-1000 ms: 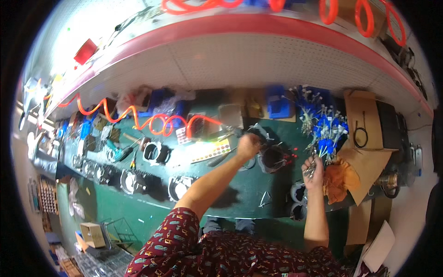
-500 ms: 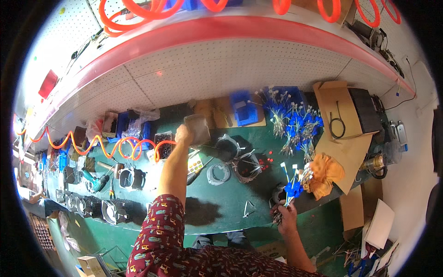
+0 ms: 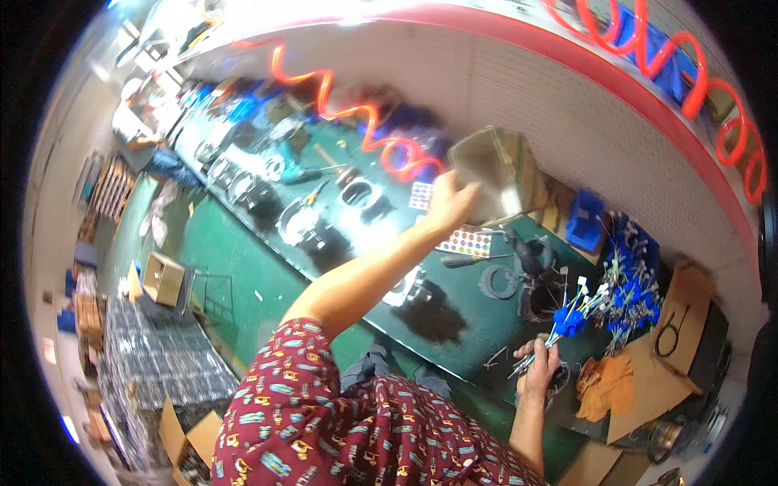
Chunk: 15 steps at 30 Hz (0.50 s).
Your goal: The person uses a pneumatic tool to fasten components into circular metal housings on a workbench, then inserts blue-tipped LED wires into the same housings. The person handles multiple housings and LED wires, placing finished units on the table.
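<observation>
One load to each hand, gripped a square grey box (image 3: 486, 174) by its near left edge with the left hand (image 3: 455, 201), thumb and fingers closed on the wall. Held that box tilted over the far side of the table (image 3: 478, 332), before the white perforated panel (image 3: 519, 97) and just beside the lower end of a coiled orange hose (image 3: 374, 121). Could not make out the inside clearly, nor tell about contact between its underside and the table. Pinched a bundle of thin wires (image 3: 570, 321) between the thumb and curled fingers of the right hand (image 3: 538, 364), at the near edge of the table, with blue parts and white plugs pointing up and away, close to a larger heap of similar wires (image 3: 634, 296). Had an orange cloth (image 3: 606, 387) just right of the right hand, with cardboard (image 3: 648, 397) beyond it. Had between the two hands a round dark housing (image 3: 527, 304), a pale grey ring (image 3: 486, 281) and a sheet of coloured dots (image 3: 466, 243), the last nearest the box. Saw a blue bin (image 3: 585, 220) to the right of the box and, farther left, housings with bright rims (image 3: 300, 223) near a teal tool (image 3: 304, 174). Wore a dark red patterned shirt (image 3: 324, 413).
</observation>
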{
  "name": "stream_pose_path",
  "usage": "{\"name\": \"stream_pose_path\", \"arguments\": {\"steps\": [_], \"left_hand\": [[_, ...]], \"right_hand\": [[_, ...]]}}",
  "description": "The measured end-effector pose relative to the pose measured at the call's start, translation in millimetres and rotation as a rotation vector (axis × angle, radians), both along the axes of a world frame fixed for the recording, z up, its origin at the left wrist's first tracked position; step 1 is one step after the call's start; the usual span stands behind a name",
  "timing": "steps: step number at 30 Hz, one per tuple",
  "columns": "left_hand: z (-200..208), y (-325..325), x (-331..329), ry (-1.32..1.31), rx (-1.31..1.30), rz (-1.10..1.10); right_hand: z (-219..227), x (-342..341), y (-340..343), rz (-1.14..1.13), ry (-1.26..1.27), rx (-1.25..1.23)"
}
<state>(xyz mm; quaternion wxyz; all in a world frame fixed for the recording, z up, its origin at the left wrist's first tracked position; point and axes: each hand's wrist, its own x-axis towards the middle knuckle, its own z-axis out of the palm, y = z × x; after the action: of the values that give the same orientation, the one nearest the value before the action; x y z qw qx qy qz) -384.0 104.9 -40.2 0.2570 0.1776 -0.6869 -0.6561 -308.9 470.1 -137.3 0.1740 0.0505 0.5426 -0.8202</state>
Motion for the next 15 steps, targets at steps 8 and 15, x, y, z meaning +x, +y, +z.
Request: {"name": "stream_pose_path", "arguments": {"steps": [8,15], "left_hand": [[-53.9,-94.1,342.7,0.062,0.281,0.810],[-216.5,-123.0,572.1,-0.398,0.627,1.127]], "right_hand": [[35.9,19.9,-109.3,0.215,0.084,-0.113],[61.4,119.7,-246.7,0.354,0.148,-0.012]]}}
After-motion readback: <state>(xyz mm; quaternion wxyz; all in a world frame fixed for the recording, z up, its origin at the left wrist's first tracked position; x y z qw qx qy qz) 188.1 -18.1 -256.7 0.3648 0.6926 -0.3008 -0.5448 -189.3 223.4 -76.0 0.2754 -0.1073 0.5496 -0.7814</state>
